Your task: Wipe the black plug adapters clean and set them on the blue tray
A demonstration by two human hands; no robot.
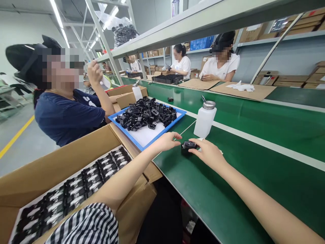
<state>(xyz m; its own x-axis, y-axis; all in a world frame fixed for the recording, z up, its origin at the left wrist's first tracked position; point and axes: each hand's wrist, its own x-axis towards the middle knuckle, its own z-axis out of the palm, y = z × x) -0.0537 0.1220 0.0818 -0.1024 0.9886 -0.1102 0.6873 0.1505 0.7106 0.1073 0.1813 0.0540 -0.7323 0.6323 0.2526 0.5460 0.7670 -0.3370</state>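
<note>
Atop green rubber belting (236, 196), right fingers (196, 150) clasp a black plastic plug (187, 147), left fingers (175, 136) relaxed beside.

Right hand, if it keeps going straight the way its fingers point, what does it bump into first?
The right hand would meet the black plastic plug first; its fingertips seem to touch it already, on the green belt.

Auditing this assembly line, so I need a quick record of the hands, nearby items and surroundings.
Left hand: open, just beside the black plastic power adapter
Right hand: fingers touching that adapter, which sits on the green conveyor belt
Things: blue-rimmed white tray heaped with black adapters; white plastic bottle with metal top
Rest: open cardboard box of packed black adapters; co-worker in navy top; co-worker in white T-shirt
</note>
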